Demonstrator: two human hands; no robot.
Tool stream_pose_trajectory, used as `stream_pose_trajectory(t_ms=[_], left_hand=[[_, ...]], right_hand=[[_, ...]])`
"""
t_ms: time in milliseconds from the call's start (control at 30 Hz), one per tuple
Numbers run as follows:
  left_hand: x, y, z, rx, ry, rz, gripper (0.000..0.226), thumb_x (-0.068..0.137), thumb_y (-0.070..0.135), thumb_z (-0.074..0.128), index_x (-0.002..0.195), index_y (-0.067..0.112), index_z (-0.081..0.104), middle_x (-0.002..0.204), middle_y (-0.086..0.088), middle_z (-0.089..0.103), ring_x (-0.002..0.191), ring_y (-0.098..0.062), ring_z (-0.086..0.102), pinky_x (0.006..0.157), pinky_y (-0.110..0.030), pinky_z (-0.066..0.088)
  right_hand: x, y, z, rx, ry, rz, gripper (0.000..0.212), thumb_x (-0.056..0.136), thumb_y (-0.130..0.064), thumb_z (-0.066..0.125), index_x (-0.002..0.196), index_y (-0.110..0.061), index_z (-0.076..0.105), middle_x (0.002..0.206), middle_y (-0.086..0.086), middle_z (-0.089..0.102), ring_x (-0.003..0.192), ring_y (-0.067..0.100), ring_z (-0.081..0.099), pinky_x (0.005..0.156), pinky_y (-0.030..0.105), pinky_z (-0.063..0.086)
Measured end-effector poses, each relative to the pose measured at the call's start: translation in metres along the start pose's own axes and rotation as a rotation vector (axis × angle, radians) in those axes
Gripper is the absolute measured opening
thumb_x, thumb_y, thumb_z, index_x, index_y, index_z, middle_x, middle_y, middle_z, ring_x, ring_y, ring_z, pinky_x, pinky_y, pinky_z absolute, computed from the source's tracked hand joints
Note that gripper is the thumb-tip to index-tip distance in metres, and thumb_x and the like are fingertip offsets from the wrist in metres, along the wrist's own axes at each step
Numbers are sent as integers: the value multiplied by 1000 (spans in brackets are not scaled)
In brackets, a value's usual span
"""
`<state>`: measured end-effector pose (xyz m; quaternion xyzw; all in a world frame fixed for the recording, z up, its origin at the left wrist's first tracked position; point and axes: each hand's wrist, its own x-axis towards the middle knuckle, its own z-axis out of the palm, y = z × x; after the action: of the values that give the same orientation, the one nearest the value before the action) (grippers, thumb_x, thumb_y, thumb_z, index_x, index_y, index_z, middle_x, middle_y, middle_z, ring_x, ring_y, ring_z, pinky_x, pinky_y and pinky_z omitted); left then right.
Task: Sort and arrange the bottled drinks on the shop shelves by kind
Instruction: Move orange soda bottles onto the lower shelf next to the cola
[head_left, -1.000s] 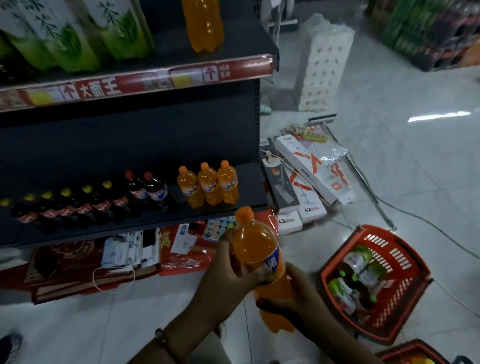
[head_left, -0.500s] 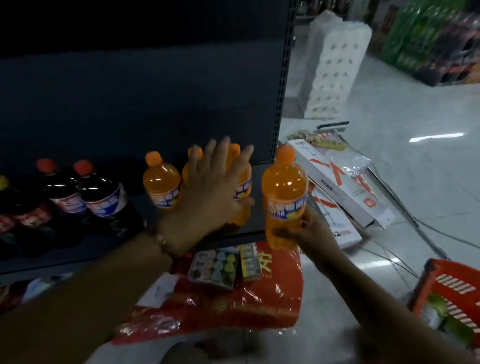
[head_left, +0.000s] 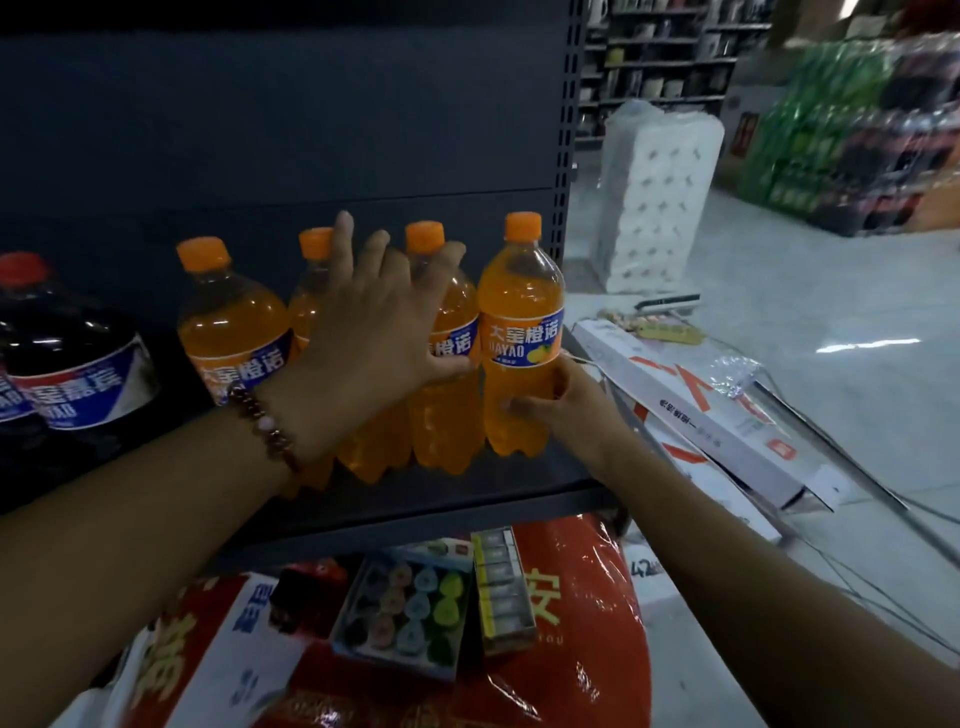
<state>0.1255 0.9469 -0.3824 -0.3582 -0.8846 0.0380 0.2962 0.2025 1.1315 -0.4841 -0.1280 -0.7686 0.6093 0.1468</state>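
Right hand (head_left: 563, 410) is gripping the orange bottle (head_left: 521, 338) low down, fingers curled round it, and it's standing upright at the right end of the shelf (head_left: 441, 499), touching its neighbour. Left hand (head_left: 374, 343) is lying flat with fingers spread against the other orange bottles (head_left: 234, 322), holding nothing. Cola bottles (head_left: 67, 364) are sitting further left.
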Motion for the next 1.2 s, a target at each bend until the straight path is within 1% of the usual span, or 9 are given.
stream_pose_trajectory(t_ms=[167, 467, 567, 633, 800, 900, 1000, 1100, 1200], left_hand=[[-6, -20, 6, -40, -10, -12, 112, 70, 75, 63, 153, 26, 6, 145, -23, 45, 142, -40, 30, 119, -58, 2], [-18, -23, 19, -76, 29, -51, 104, 78, 70, 60, 156, 25, 7, 156, -25, 26, 148, -43, 10, 120, -55, 0], [-26, -17, 10, -117, -23, -111, 101, 80, 66, 60, 156, 27, 7, 159, -24, 18, 148, -42, 8, 120, -55, 4], [-32, -12, -8, -164, -136, -171, 96, 83, 63, 58, 156, 30, 6, 161, -21, 14, 149, -41, 5, 120, -54, 5], [-49, 6, -124, -439, -366, -294, 75, 90, 56, 54, 154, 34, 19, 164, -6, 11, 150, -30, 1, 120, -52, 10], [-43, 7, -244, -631, -328, -271, 65, 92, 51, 54, 151, 38, 28, 162, 4, 20, 148, -21, 16, 115, -41, 23], [-8, -15, -372, -645, -153, -256, 57, 93, 51, 54, 146, 39, 37, 156, 7, 31, 139, -17, 32, 104, -32, 30], [45, -59, -472, -532, 75, -249, 58, 92, 51, 55, 145, 34, 42, 153, 0, 36, 136, -21, 33, 107, -39, 32], [94, -112, -533, -386, 219, -237, 61, 91, 48, 56, 146, 27, 40, 151, -9, 36, 137, -29, 34, 109, -46, 34]], right_hand=[[6, -4, 19, -19, -42, 20, 60, 74, -20, 81, 125, -30, 51, 117, -10, 63, 103, 9, 60, 84, 28, 49], [5, -2, 36, -75, -13, 1, 66, 79, -39, 75, 136, -34, 42, 125, -12, 60, 114, 13, 58, 93, 39, 52], [-8, -23, 30, -235, -64, 60, 75, 76, -60, 66, 140, -40, 30, 128, -14, 57, 114, 13, 57, 93, 43, 53], [-24, -50, 20, -320, -87, 85, 73, 78, -60, 64, 139, -41, 28, 135, -9, 53, 124, 16, 52, 99, 46, 48], [-99, -187, -28, -759, -106, 12, 75, 91, -39, 58, 152, -31, 13, 161, -6, 11, 149, 20, 3, 118, 41, 11], [-145, -298, -61, -877, -136, -172, 70, 92, -42, 54, 151, -33, 17, 161, -6, 11, 148, 22, -3, 118, 42, 3], [-173, -416, -95, -972, -111, -332, 62, 91, -46, 46, 147, -35, 23, 159, -3, 19, 148, 21, 4, 118, 44, 9], [-174, -525, -120, -1027, -20, -552, 54, 88, -45, 42, 140, -27, 42, 150, 4, 40, 143, 27, 28, 117, 47, 21], [-157, -608, -128, -913, 60, -651, 51, 88, -39, 52, 136, -24, 49, 146, 0, 44, 139, 23, 34, 117, 41, 25]])
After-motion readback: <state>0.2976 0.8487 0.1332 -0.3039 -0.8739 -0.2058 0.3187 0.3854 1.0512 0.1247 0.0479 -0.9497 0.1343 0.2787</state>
